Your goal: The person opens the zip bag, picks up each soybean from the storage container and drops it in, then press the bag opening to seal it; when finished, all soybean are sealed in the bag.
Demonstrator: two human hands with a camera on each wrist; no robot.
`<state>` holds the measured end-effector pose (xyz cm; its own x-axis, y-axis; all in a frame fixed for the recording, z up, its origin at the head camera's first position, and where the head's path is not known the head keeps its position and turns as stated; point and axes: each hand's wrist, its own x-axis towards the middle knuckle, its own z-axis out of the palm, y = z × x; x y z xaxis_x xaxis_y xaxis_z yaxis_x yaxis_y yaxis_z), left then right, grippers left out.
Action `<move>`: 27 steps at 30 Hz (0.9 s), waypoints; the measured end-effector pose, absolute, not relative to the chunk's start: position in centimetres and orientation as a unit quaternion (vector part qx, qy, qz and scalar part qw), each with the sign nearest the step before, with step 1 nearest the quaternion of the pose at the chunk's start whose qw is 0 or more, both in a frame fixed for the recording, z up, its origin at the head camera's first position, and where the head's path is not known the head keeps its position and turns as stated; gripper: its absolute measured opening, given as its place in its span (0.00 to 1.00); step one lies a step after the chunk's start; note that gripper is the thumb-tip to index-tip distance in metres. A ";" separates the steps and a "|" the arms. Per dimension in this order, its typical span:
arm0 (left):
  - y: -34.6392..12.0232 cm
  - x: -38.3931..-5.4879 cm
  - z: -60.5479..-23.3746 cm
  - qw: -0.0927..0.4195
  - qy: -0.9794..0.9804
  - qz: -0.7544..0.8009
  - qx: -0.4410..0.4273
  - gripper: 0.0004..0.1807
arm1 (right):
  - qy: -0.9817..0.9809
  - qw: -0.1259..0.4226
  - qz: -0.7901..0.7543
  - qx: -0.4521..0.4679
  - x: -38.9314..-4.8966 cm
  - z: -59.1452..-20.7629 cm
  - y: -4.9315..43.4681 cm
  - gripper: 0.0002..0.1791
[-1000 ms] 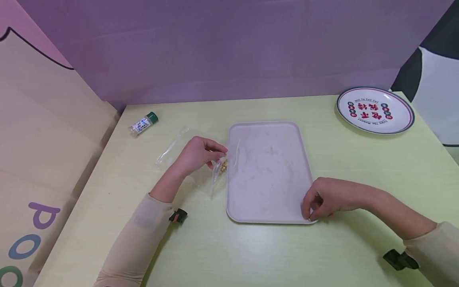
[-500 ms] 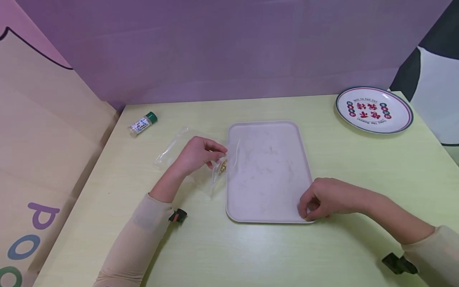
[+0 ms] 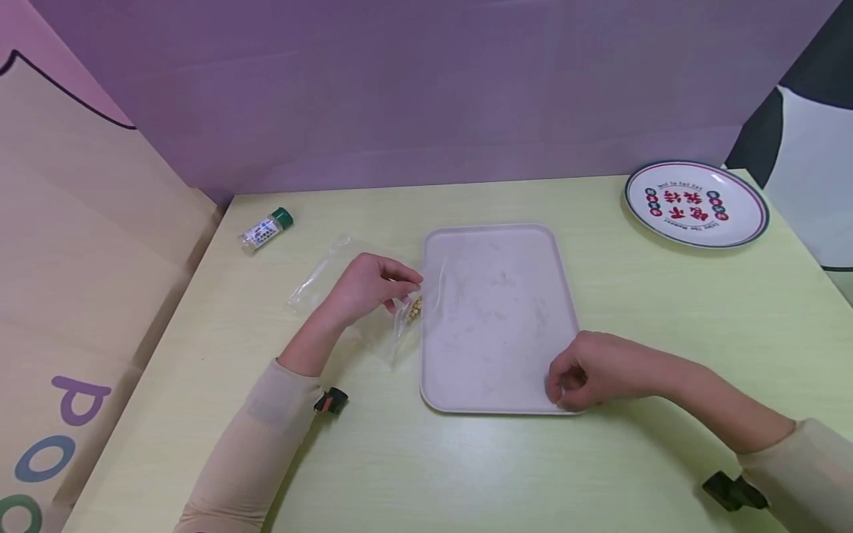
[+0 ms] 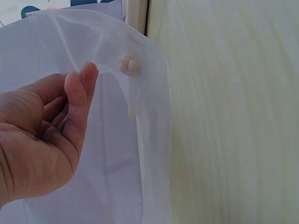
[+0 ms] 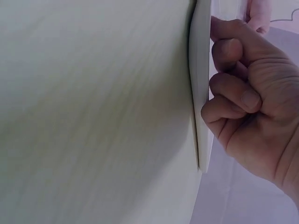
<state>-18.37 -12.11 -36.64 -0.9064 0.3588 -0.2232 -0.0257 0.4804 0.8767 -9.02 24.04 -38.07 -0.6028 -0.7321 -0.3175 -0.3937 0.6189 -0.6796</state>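
A clear plastic bag [image 3: 321, 274] lies left of the pale tray [image 3: 500, 318], one side overlapping its left edge. My left hand [image 3: 366, 285] pinches the bag's film between thumb and fingers. Several small beige, bean-like pieces [image 3: 415, 307] sit inside the bag, just below those fingertips; the left wrist view shows some pieces [image 4: 130, 66] through the film. My right hand [image 3: 600, 370] is over the tray's front right corner, thumb and index fingertips together close at the tray surface, other fingers curled. I cannot tell whether a small thing is between those fingertips.
A small clear bottle [image 3: 265, 231] with a green cap and printed label lies at the back left. At the back right stands a white oval plate [image 3: 697, 204] with red lettering. A purple backdrop [image 3: 426, 96] rises behind the table's far edge.
My right hand has slid a little to the left along the tray's front edge, away from its corner. My left hand and the bag have stayed in place.
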 end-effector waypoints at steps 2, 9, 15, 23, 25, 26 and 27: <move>-12.1 -18.4 -36.7 0.192 0.838 0.500 0.100 0.09 | 0.844 0.304 -0.294 -0.329 -9.1 -38.2 24.2 0.12; -12.1 -18.5 -36.8 0.192 0.842 0.495 0.097 0.09 | 0.844 0.303 -0.292 -0.333 -9.2 -38.3 24.3 0.09; -12.2 -18.6 -36.9 0.194 0.843 0.493 0.095 0.09 | 0.847 0.302 -0.290 -0.328 -9.0 -38.6 24.2 0.08; -12.1 -18.6 -36.9 0.192 0.843 0.492 0.098 0.09 | 0.827 0.322 -0.355 -0.294 -9.4 -38.3 24.7 0.05; -12.2 -18.6 -36.9 0.193 0.843 0.492 0.098 0.09 | 0.831 0.315 -0.360 -0.285 -9.6 -38.0 24.7 0.06; -12.2 -18.6 -36.9 0.193 0.843 0.492 0.098 0.09 | 0.833 0.310 -0.362 -0.281 -9.8 -37.9 24.7 0.06; -12.2 -18.6 -36.9 0.193 0.843 0.492 0.098 0.09 | 0.836 0.303 -0.362 -0.281 -10.0 -37.7 24.7 0.05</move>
